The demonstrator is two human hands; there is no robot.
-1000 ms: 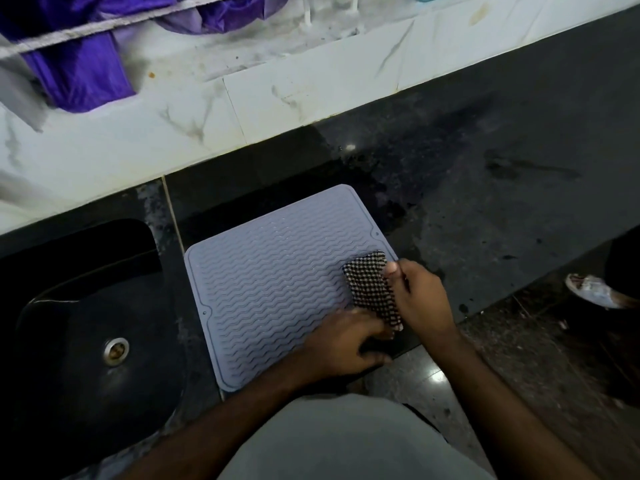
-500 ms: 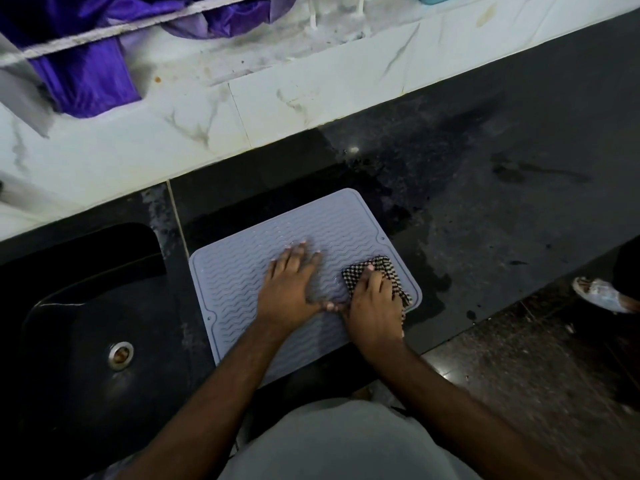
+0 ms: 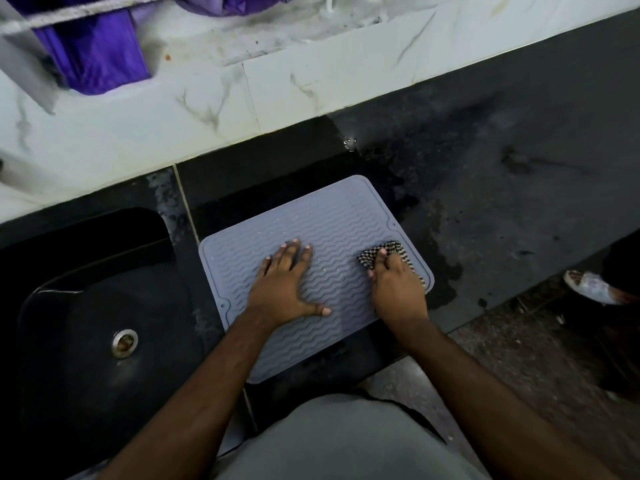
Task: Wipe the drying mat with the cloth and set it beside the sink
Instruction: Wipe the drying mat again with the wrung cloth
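Drying mat (image 3: 332, 237) lay flat on the dark worktop (image 3: 519, 202), just right of the sink (image 3: 86, 306), near edge overhanging the worktop's front lip. Left hand (image 3: 287, 289) was flat on the mat's middle, fingers straight and spread, pressing down, gripping nothing. Right hand (image 3: 398, 289) had its fingers curled over the checked cloth (image 3: 388, 252) at the mat's far-right corner, cloth pressed against the ribs. Hands well apart.

Risks from here, as I judged them:
- Worktop around the mat's right side looked wet. Wet stone under a silicone-looking mat means low friction; a hard stroke could skate the whole mat, likely toward the sink or off the front edge.
- Only one palm pinned it. If that lifted mid-stroke, the mat would probably bunch or fold.
- Wavy ribs could snag the cloth weave and drag it out of the fingers.
- Cloth sat right at the corner; a stroke outward would run onto the wet worktop, pick up grime and smear it back on.
- Droplets still showed on the far-left ribs, so that area looked unwiped; easy to miss.
- Overhanging near edge could droop and slip when lifted.
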